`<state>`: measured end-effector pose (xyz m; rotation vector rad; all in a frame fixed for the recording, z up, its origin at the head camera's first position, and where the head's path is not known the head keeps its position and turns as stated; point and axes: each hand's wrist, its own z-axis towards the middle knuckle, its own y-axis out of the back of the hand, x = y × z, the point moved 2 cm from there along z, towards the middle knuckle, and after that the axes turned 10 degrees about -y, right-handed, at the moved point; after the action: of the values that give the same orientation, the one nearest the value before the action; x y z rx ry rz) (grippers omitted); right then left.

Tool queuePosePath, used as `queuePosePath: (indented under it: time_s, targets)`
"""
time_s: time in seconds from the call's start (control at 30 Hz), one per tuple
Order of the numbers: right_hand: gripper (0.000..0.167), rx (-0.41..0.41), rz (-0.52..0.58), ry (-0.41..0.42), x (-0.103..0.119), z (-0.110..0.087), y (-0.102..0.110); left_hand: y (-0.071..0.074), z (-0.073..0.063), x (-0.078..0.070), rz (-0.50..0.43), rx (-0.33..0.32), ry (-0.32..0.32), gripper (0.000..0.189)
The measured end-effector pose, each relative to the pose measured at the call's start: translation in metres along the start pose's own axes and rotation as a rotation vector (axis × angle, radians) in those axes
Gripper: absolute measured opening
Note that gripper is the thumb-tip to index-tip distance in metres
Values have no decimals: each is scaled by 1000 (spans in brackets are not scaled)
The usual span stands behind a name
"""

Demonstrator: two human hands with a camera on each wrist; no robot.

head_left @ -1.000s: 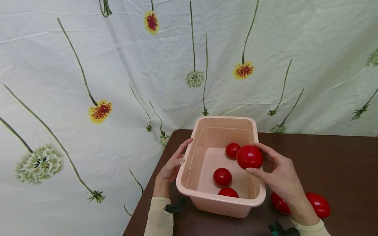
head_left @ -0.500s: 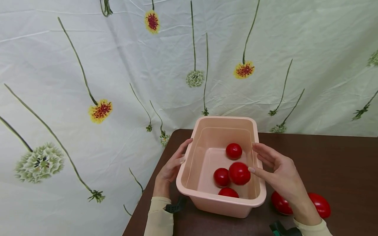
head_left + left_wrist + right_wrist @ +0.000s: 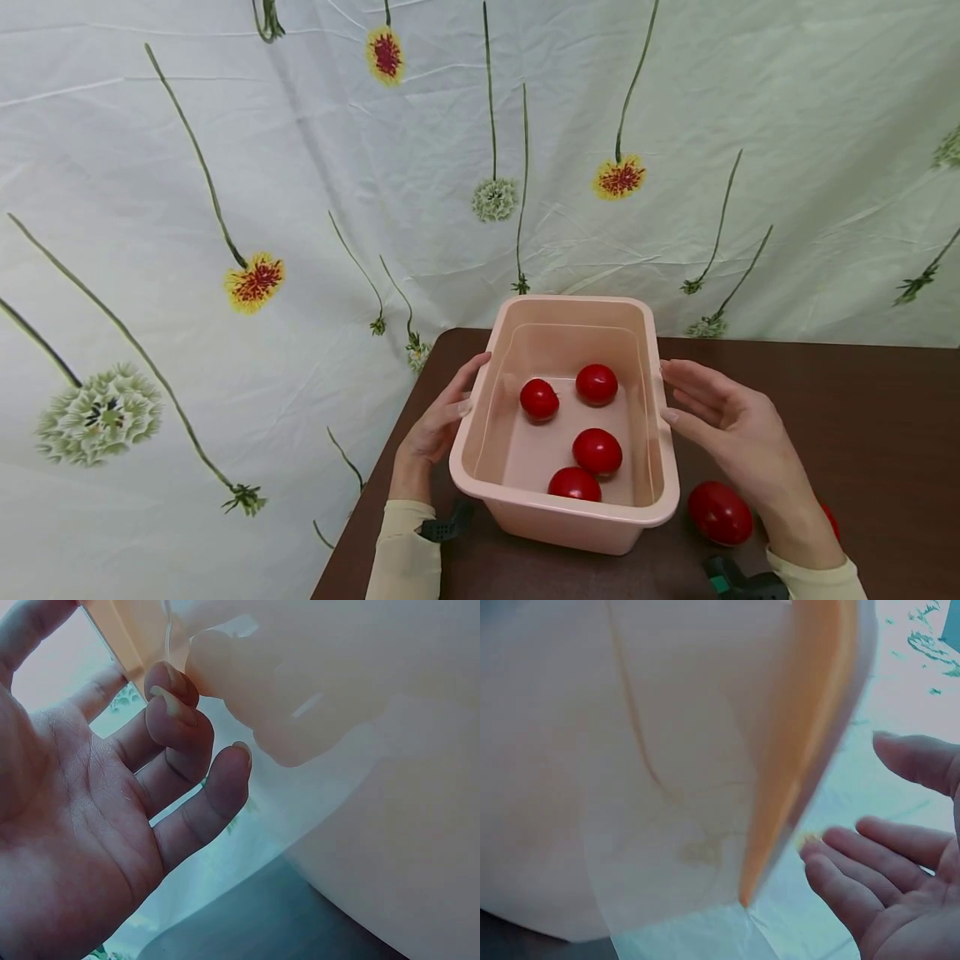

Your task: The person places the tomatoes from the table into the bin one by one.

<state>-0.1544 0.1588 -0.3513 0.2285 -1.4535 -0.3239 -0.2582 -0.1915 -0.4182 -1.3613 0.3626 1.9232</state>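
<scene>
A pink plastic basin (image 3: pixel 564 500) stands on the dark table with several glossy red tomatoes inside. One tomato (image 3: pixel 539 400) lies near its left wall, another tomato (image 3: pixel 597 384) farther back; two more, a tomato (image 3: pixel 597 452) and a partly hidden tomato (image 3: pixel 574 484), lie toward the front. My left hand (image 3: pixel 441 417) is at the left rim, its loosely bent fingers (image 3: pixel 202 802) against or close to the outer wall. Just outside the right rim, my right hand (image 3: pixel 738 429) holds nothing; its fingers (image 3: pixel 855 885) are extended, apart from the wall in the right wrist view.
On the table right of the basin lies a tomato (image 3: pixel 720 513). Another tomato (image 3: pixel 829 521) is mostly hidden behind my right wrist. A white flower-printed cloth (image 3: pixel 450 167) hangs behind the dark brown table (image 3: pixel 862 400).
My right hand has let go of a tomato into the basin and drawn back right, past the rim. Tomatoes in the basin have rolled, one of them to the left. My left hand stays put.
</scene>
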Motion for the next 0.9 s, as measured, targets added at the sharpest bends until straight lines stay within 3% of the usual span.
queuePosePath:
  time_s: [0.37, 0.63, 0.9]
  targets:
    - [42, 169, 247, 27, -32, 13, 28, 2, 0, 2, -20, 17, -10, 75]
    - [49, 406, 91, -16, -63, 18, 44, 2, 0, 2, -20, 13, -9, 73]
    - [55, 642, 88, -103, -91, 24, 47, 2, 0, 3, -40, 13, -15, 74]
